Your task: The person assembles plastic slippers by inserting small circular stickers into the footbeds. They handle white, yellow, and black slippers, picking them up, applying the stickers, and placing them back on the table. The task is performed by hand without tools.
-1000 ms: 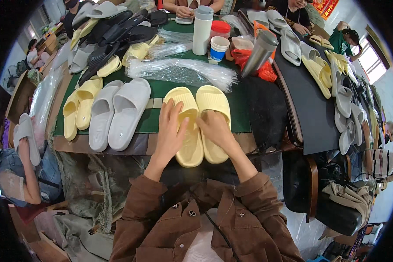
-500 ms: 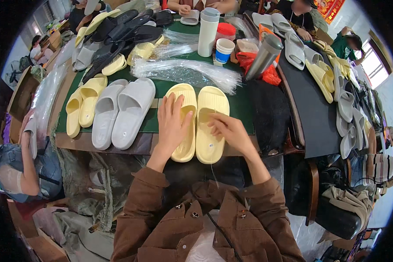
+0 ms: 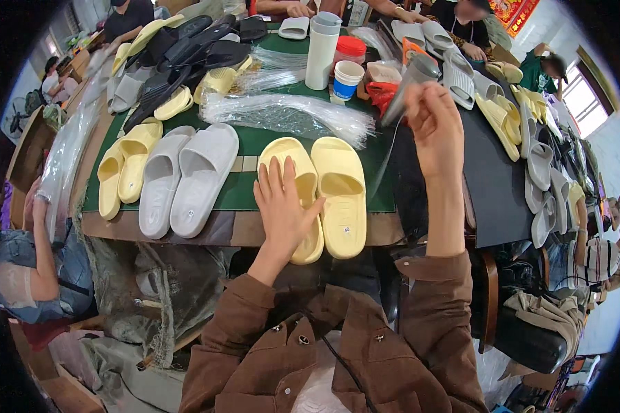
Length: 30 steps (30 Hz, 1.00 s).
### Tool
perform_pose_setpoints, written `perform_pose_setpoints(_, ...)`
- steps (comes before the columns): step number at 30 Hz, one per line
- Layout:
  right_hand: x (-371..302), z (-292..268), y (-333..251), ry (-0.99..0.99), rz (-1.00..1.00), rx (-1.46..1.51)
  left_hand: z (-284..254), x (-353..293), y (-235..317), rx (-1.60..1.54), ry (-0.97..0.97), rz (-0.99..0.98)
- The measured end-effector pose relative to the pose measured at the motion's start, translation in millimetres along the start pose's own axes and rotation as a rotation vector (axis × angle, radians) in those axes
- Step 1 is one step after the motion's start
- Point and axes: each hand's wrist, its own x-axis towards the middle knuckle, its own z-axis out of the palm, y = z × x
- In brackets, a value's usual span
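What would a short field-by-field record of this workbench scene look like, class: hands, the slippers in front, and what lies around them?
left hand: flat on the left yellow slipper of the pair
right hand: raised, pinching a clear plastic bag
right yellow slipper: beside its mate, untouched, toe pointing away
grey slippers: pair to the left on the green mat
pile of clear bags: behind the yellow pair
white tumbler: upright at the back

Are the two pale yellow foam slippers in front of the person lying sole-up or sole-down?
Sole-down. Both pale yellow foam slippers show their footbeds and straps facing up, side by side on the green table mat, the left hand pressing one.
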Motion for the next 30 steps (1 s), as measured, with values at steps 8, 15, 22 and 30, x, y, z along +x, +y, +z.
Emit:
perform_pose_setpoints(8, -3.7, -58.5, 106.8, 0.483, 0.093, 0.174, -2.3, 1.4, 1.9, 0.022, -0.040, 0.010)
perform_pose_setpoints(15, -44.1, -69.4, 158.4, 0.550, 0.254, -0.448, -6.0, 0.1, -1.1, -0.019, 0.039, 0.023)
perform_pose_setpoints(22, -32.0, -84.6, 166.7, 0.396, 0.195, -1.021, -98.5, 3.5, 28.4, -0.448, 0.423, 0.304)
perform_pose_setpoints(30, -34.7, -87.1, 173.2, 0.330, 0.074, -1.069, -216.1, -22.9, 89.9, -0.982, 1.183, 0.888)
